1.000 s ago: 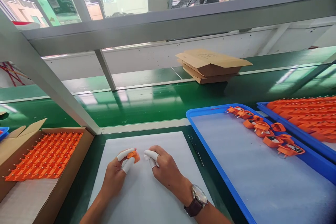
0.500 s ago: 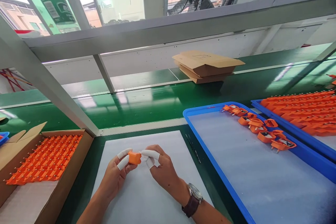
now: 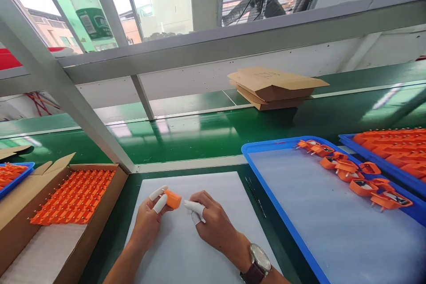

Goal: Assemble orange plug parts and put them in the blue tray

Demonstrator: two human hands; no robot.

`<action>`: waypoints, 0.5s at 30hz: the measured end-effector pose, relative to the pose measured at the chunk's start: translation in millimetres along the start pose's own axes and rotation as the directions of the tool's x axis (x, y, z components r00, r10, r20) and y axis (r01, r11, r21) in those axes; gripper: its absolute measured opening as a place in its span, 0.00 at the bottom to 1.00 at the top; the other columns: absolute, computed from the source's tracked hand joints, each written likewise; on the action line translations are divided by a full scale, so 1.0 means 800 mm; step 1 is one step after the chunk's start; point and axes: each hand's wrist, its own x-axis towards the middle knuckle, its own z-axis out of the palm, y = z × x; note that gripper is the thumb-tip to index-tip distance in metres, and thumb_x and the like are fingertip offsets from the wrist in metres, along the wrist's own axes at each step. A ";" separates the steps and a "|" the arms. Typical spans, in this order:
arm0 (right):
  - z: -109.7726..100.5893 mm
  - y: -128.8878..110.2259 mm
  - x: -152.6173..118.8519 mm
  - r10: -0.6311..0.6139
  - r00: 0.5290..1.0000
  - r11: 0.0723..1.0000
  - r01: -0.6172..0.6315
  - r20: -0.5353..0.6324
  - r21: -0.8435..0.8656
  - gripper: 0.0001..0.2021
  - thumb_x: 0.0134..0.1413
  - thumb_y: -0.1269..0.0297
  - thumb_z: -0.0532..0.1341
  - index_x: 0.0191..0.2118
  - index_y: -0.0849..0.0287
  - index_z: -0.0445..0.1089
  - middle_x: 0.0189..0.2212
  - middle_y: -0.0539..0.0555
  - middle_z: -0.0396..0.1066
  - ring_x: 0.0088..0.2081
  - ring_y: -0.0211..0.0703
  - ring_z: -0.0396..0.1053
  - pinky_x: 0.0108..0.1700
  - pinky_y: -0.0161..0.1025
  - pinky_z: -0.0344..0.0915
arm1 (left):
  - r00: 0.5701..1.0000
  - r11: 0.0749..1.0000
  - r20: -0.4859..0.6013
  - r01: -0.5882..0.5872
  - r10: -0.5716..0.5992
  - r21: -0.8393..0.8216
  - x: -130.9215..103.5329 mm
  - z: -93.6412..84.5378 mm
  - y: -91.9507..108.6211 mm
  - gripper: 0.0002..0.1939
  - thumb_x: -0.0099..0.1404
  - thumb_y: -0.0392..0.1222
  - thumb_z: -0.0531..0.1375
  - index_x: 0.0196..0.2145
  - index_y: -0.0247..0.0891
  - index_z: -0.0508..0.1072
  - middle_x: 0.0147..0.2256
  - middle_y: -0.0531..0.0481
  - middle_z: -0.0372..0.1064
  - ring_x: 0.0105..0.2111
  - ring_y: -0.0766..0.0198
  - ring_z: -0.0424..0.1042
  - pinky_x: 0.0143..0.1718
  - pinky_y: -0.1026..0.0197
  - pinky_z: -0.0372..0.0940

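Observation:
My left hand (image 3: 151, 213) pinches a small orange plug casing (image 3: 173, 199) between thumb and fingers, tilted above the white sheet (image 3: 186, 248). White finger cots cover its thumb and a fingertip. My right hand (image 3: 213, 219), also with white finger cots and a watch (image 3: 259, 259) at the wrist, is just to the right of the casing and apart from it. Its thumb and fingers are drawn together; whether something small is between them is hidden. No pins show on the held casing.
On the left, a cardboard box (image 3: 100, 219) holds rows of orange plugs (image 3: 75, 197). A blue tray (image 3: 282, 217) at right carries several orange plug parts (image 3: 362, 186). Thin dark tools (image 3: 255, 197) lie between sheet and tray. Flattened cartons (image 3: 276, 86) lie behind; a metal frame (image 3: 96, 128) crosses the left.
My right hand has drawn away to the right from the orange casing, opening a gap. The casing has tilted in my left hand. The view has shifted slightly left.

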 end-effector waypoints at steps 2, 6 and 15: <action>-0.001 0.004 0.001 0.013 1.000 0.999 -0.012 0.005 -0.051 0.18 0.53 0.84 0.54 0.44 0.56 0.69 0.39 0.57 0.70 0.39 0.47 0.68 0.35 0.42 0.71 | 0.986 0.967 -0.009 -0.164 0.169 0.194 0.001 -0.004 -0.004 0.22 0.62 0.48 0.68 0.53 0.39 0.76 0.47 0.43 0.76 0.43 0.55 0.75 0.45 0.54 0.72; 0.001 0.004 0.001 0.020 0.997 0.994 -0.012 0.070 -0.108 0.22 0.44 0.87 0.50 0.40 0.56 0.69 0.38 0.56 0.69 0.40 0.49 0.68 0.35 0.44 0.73 | 0.843 0.687 0.174 -0.519 0.509 0.509 -0.003 -0.004 -0.001 0.16 0.65 0.43 0.65 0.50 0.46 0.79 0.40 0.45 0.75 0.37 0.57 0.72 0.44 0.53 0.68; 0.015 0.020 -0.014 0.009 0.972 0.980 0.038 0.235 -0.194 0.22 0.39 0.86 0.50 0.35 0.57 0.72 0.39 0.57 0.73 0.39 0.48 0.72 0.39 0.44 0.77 | 0.682 0.467 0.199 -0.655 0.703 0.594 -0.062 -0.002 0.072 0.12 0.68 0.39 0.62 0.47 0.50 0.82 0.41 0.43 0.78 0.43 0.51 0.72 0.48 0.49 0.66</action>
